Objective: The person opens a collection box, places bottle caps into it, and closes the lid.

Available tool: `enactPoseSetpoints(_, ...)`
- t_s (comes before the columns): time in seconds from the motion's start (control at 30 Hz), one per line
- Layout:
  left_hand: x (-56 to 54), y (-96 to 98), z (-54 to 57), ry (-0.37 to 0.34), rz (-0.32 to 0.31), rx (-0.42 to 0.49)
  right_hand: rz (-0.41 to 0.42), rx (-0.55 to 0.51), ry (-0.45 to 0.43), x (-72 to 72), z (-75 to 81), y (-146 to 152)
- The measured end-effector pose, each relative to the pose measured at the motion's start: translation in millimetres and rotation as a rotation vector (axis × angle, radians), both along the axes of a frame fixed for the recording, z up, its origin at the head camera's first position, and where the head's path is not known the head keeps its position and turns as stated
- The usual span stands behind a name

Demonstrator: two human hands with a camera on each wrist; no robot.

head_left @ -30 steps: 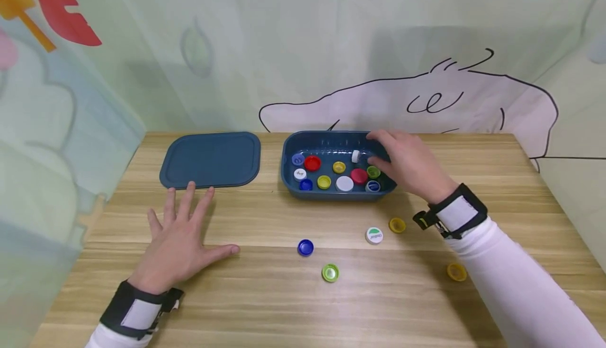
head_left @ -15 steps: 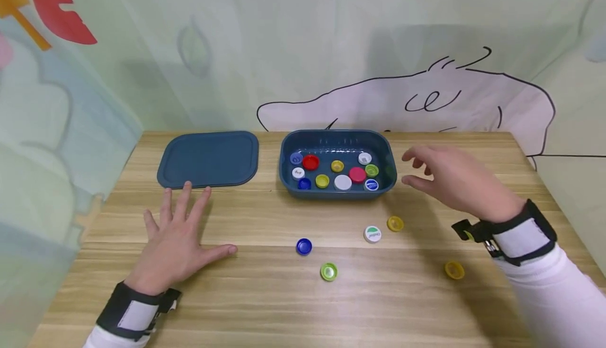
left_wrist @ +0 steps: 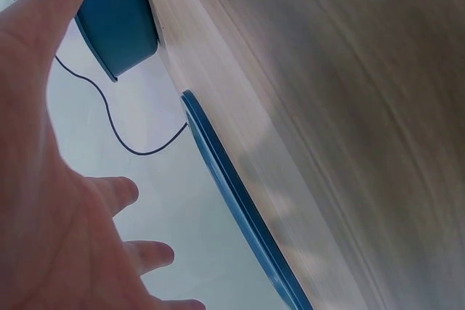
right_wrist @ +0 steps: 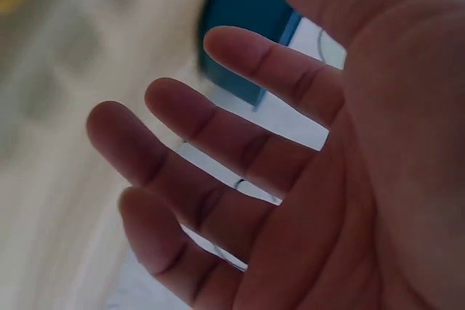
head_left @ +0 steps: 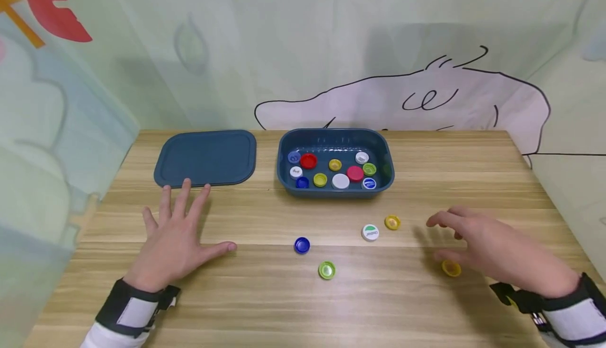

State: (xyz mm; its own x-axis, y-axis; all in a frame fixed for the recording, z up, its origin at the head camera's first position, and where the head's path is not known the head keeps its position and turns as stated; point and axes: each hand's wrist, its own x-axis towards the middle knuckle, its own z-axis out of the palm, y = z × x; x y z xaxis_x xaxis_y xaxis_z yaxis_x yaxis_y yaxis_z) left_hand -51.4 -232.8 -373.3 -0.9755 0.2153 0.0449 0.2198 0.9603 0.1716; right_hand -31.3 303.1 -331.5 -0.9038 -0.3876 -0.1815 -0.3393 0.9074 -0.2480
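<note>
A white cap (head_left: 362, 158) has been dropped flat at two o'clock inside the box (head_left: 335, 193); another is thus boxed, five caps (head_left: 302, 245) seen outside. The right hand (head_left: 494, 248) has been withdrawn to four o'clock, empty, fingers apart, bent. The yellow cap (head_left: 452, 270) there is partly hidden by its thumb; contact can't be told. The left hand (head_left: 170, 248) is spread at eight o'clock, below the lid (head_left: 205, 157). Right wrist view is blurred.

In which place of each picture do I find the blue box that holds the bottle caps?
Head: the blue box near the middle, slightly right.
Left wrist: blue box at top left, beside the left hand.
Right wrist: blue box at top middle, partly behind the right hand.
Shared landmark: wooden tabletop.
</note>
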Motion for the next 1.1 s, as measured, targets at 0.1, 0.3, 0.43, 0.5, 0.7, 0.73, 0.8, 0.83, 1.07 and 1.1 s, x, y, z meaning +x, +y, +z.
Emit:
enactPoseSetpoints(0.1,0.3,-0.1,-0.1,0.000,0.002,-0.003,-0.027,-0.020,-0.062,12.0,-11.3,4)
enactPoseSetpoints(0.3,1.1,-0.8,-1.3,0.002,0.005,0.000,-0.044,-0.020,-0.147,21.8,-28.2,9)
enactPoseSetpoints(0.43,1.3,-1.1,-1.5,0.000,0.007,0.002,0.002,-0.030,-0.121,21.8,-34.1,10)
enactPoseSetpoints(0.5,1.3,-1.2,-1.5,-0.002,0.007,0.001,0.026,-0.039,-0.104,20.9,-35.5,10)
enactPoseSetpoints(0.7,1.3,-1.3,-0.6,-0.007,0.006,-0.002,0.059,-0.048,-0.039,13.4,-24.7,6)
enactPoseSetpoints(0.73,1.3,-1.2,-0.3,-0.009,0.007,-0.003,0.056,-0.047,-0.035,11.0,-20.0,4)
enactPoseSetpoints(0.8,1.2,-0.8,0.5,-0.015,0.008,-0.003,0.058,-0.051,0.000,5.4,-9.4,0)
enactPoseSetpoints(0.83,1.1,-0.6,0.6,-0.016,0.008,-0.004,0.046,-0.042,0.004,2.0,-2.8,-3)
enactPoseSetpoints(1.07,-0.1,-0.1,-0.1,-0.018,0.007,-0.011,0.151,-0.125,0.238,-27.9,29.1,-24)
enactPoseSetpoints(1.1,-0.3,-0.1,-0.5,-0.018,0.007,-0.011,0.166,-0.134,0.274,-33.1,32.0,-27)
